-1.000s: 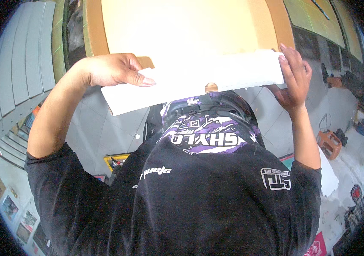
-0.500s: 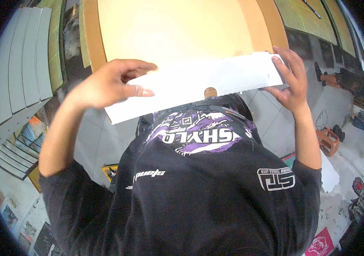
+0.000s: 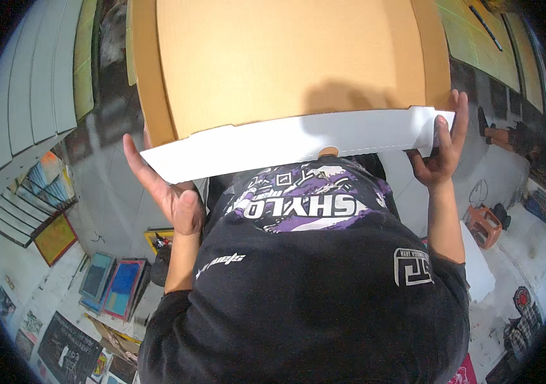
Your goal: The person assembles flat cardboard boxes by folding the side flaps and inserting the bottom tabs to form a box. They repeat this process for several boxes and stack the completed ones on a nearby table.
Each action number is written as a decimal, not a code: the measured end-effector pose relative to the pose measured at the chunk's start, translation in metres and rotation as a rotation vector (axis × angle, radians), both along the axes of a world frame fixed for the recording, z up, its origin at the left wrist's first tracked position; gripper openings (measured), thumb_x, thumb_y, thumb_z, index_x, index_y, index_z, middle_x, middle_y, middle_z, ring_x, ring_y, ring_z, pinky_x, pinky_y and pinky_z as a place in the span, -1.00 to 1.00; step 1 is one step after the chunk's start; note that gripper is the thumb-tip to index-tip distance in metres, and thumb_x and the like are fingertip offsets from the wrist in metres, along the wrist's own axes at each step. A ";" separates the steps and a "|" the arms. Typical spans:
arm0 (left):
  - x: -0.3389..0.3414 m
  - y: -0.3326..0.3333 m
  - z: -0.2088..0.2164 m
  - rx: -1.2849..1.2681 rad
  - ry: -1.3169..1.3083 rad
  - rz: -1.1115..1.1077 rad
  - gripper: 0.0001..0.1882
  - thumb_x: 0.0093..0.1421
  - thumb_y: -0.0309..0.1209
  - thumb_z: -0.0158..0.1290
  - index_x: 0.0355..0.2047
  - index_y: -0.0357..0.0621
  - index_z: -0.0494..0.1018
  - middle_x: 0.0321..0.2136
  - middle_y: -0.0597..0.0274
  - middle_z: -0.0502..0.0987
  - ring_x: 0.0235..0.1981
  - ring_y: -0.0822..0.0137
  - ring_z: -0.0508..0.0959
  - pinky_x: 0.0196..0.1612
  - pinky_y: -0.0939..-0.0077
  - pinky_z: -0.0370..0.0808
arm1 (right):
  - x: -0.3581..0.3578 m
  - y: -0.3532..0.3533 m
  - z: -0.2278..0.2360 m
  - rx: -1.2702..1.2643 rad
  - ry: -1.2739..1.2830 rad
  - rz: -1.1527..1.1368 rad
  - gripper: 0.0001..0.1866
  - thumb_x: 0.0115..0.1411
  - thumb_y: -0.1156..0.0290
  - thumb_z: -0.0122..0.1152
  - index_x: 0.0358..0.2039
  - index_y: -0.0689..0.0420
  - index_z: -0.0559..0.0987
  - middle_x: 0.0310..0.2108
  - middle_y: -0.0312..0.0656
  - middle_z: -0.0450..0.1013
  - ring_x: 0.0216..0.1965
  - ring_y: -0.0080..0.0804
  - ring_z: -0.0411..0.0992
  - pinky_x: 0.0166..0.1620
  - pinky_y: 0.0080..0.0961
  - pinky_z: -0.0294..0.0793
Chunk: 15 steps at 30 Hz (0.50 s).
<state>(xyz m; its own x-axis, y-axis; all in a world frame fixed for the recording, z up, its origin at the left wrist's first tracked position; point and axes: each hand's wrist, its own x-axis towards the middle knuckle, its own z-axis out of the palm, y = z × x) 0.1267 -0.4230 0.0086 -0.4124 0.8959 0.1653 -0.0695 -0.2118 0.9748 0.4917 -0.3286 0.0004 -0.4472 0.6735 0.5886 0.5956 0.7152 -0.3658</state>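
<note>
A shallow cardboard box (image 3: 285, 61), brown inside, lies in front of me with its near white flap (image 3: 241, 147) facing me. The flap has a half-round notch near its middle and a perforated line. At the box's near left corner is my left hand (image 3: 173, 195), palm side up, fingers stretched and apart; part of it passes behind the flap. My right hand (image 3: 442, 150) grips the flap's right end. One finger rests on the white face and the thumb sits lower, by the flap's bottom edge.
Grey panels (image 3: 26, 77) stand along the left. Framed screens (image 3: 122, 288) lean on the floor at lower left. An orange plastic stool (image 3: 483, 225) stands at the right, and a person's leg (image 3: 500, 136) shows farther up. A pen-like stick (image 3: 485, 27) lies on the yellowish board at upper right.
My left hand has gone from the flap's top edge down to the corner, its fingers spreading. The near flap sits lower on the left, and my right hand has shifted slightly right and down.
</note>
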 end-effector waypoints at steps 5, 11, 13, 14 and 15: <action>-0.016 -0.005 -0.005 -0.152 0.524 -0.014 0.02 -0.09 -0.26 0.24 0.24 -0.28 -0.16 0.18 -0.08 0.05 0.22 0.09 0.09 0.21 0.27 0.04 | -0.013 -0.004 0.011 0.046 -0.230 -0.130 -0.26 -0.17 0.18 0.41 0.08 -0.06 0.35 0.20 0.10 0.10 0.21 0.11 0.08 0.17 -0.02 0.06; -0.023 -0.011 -0.015 0.111 1.452 0.080 -0.24 -0.01 -0.14 0.18 0.15 -0.23 0.19 0.19 -0.03 0.13 0.22 -0.01 0.14 0.27 0.16 -0.19 | -0.008 -0.003 0.013 0.029 -0.343 -0.086 -0.36 -0.12 0.16 0.35 0.01 -0.02 0.40 0.13 -0.07 0.25 0.15 -0.10 0.21 0.12 -0.17 0.12; -0.019 -0.007 -0.010 0.102 1.524 0.006 -0.29 -0.02 -0.08 0.18 0.09 -0.20 0.29 0.19 0.04 0.16 0.24 0.01 0.11 0.28 0.11 -0.23 | -0.011 0.000 0.016 0.021 -0.373 -0.066 -0.36 -0.15 0.18 0.36 -0.01 0.00 0.40 0.06 -0.11 0.32 0.08 -0.11 0.27 0.06 -0.17 0.17; -0.016 -0.002 -0.005 0.102 1.562 -0.034 -0.31 -0.02 -0.05 0.18 0.06 -0.18 0.33 0.19 0.08 0.18 0.25 0.02 0.09 0.28 0.08 -0.26 | -0.012 0.002 0.019 0.017 -0.386 -0.061 -0.36 -0.16 0.19 0.36 -0.01 0.01 0.40 0.02 -0.13 0.35 0.04 -0.12 0.30 0.03 -0.18 0.19; -0.016 0.000 -0.003 0.068 1.636 -0.010 -0.23 -0.11 -0.05 0.23 0.09 -0.10 0.30 0.14 0.13 0.26 0.23 0.08 0.12 0.25 0.06 -0.14 | -0.013 0.005 0.027 -0.026 -0.432 -0.042 -0.34 -0.19 0.21 0.37 -0.01 0.01 0.39 -0.03 -0.13 0.37 0.01 -0.11 0.32 0.00 -0.18 0.22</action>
